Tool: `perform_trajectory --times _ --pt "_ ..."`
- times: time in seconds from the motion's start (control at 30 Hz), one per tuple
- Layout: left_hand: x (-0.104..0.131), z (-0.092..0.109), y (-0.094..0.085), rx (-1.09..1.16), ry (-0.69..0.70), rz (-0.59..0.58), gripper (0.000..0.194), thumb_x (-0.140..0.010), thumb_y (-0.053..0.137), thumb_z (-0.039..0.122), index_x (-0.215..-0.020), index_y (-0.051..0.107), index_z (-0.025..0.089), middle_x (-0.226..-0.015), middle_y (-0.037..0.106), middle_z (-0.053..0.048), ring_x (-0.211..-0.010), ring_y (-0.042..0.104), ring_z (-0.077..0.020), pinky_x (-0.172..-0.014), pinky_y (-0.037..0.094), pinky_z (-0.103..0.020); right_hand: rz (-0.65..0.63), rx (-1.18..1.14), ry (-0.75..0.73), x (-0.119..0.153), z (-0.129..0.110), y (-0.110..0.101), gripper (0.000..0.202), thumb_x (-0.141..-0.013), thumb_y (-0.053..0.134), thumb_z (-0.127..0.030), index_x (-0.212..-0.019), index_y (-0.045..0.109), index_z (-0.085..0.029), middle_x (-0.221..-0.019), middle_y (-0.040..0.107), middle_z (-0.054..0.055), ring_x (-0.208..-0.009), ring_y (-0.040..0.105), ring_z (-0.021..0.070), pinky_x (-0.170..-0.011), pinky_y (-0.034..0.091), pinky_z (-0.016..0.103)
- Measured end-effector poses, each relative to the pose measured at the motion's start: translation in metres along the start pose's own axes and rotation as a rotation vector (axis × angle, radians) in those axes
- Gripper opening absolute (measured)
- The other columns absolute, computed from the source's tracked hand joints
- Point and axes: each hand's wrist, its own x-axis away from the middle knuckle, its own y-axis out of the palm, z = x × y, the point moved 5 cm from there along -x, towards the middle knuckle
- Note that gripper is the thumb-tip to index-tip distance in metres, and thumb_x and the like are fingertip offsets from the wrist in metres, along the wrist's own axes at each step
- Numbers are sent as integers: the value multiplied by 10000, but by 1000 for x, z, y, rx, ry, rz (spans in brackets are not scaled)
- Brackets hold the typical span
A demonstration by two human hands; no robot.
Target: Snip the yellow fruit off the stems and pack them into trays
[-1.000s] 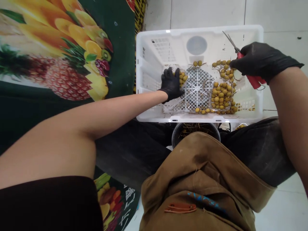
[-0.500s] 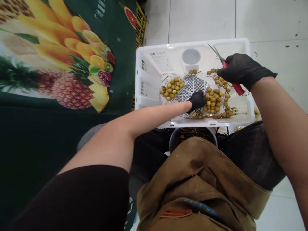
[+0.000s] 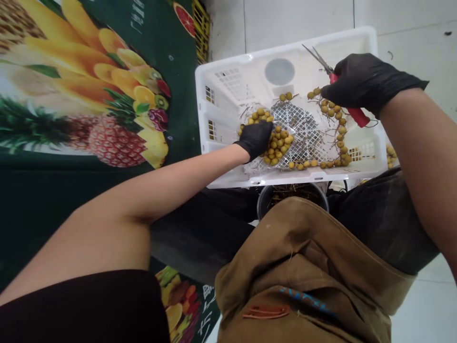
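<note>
Longans (image 3: 277, 144) fill two punnets (image 3: 291, 129); left hand (image 3: 255, 139), curled, grips one; right hand (image 3: 364, 80) clasps red scissors (image 3: 358, 118), blades ajar; stemmed fruit (image 3: 342, 130) near it lies unboxed.

At left, dark green banner (image 3: 107, 85) with printed fruit (image 3: 117, 139) and white lettering (image 3: 137, 15); just beside its edge, yellow crate (image 3: 202, 31); toward top right, pale tiled floor (image 3: 300, 16).
</note>
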Motion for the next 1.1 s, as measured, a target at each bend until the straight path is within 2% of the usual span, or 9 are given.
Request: perform_trajectory --times 0.07,0.2,0.27,0.37,0.5,0.67,0.83,0.97,1.1 --pt "4 25 15 -101 191 -140 260 -891 715 263 -1124 819 211 -1131 818 -150 -1077 769 -371 -969 549 -453 4 16 -2 0 0 1 358 -971 659 -391 -1178 752 -115 -1144 765 218 -1096 737 316 -841 497 388" --pt "18 74 61 -362 604 -414 341 -921 662 150 -1177 859 260 -1177 852 -86 -1076 783 -261 -848 527 -331 4 25 8 0 -1 2 263 -919 660 -410 -1078 733 -213 -1056 764 158 -1045 739 319 -846 556 400" --pt "23 86 78 -527 748 -443 326 -965 610 97 -1131 867 208 -1119 854 -126 -1077 782 -264 -819 499 -335 -2 18 15 0 -1 3 229 -906 667 -421 -1039 715 -241 -1042 762 147 -1041 744 330 -870 589 427" --pt "24 90 89 -641 827 -418 295 -1007 588 84 -1057 866 168 -1027 845 -162 -1069 772 -294 -835 469 -368 7 26 2 0 -3 1 227 -907 686 -417 -1039 712 -233 -1090 770 161 -1071 757 350 -912 621 463" --pt "24 83 91 -657 855 -376 276 -1022 595 80 -1027 860 154 -1076 837 -181 -1041 750 -292 -845 426 -380 6 55 14 1 -6 0 265 -924 722 -383 -1108 741 -192 -1157 790 188 -1134 774 399 -957 643 510" --pt "23 73 89 -649 814 -349 333 -1047 521 42 -1039 847 109 -1104 821 -207 -998 742 -291 -803 408 -391 11 50 -12 -1 -5 2 386 -919 757 -441 -1194 755 -170 -1241 790 213 -1150 774 428 -947 656 529" --pt "23 75 76 -541 835 -322 241 -1028 618 205 -1134 825 142 -1231 791 -227 -1187 718 -363 -899 480 -435 35 82 -57 -9 -1 5 393 -937 704 -505 -1172 748 -193 -1197 779 199 -1107 755 381 -940 649 518" --pt "17 76 70 -278 669 -330 358 -1012 622 248 -1335 741 150 -1235 793 -193 -1100 744 -314 -901 526 -402 18 72 -47 -11 1 6 350 -936 678 -537 -1084 722 -223 -1150 766 183 -1041 748 357 -901 639 494" --pt "4 72 64 54 487 -318 316 -1038 593 272 -1329 650 164 -1104 791 -125 -908 716 -233 -821 528 -349 23 66 -31 -3 -1 1 335 -904 715 -509 -1065 708 -215 -1130 764 175 -1081 745 371 -933 636 515"
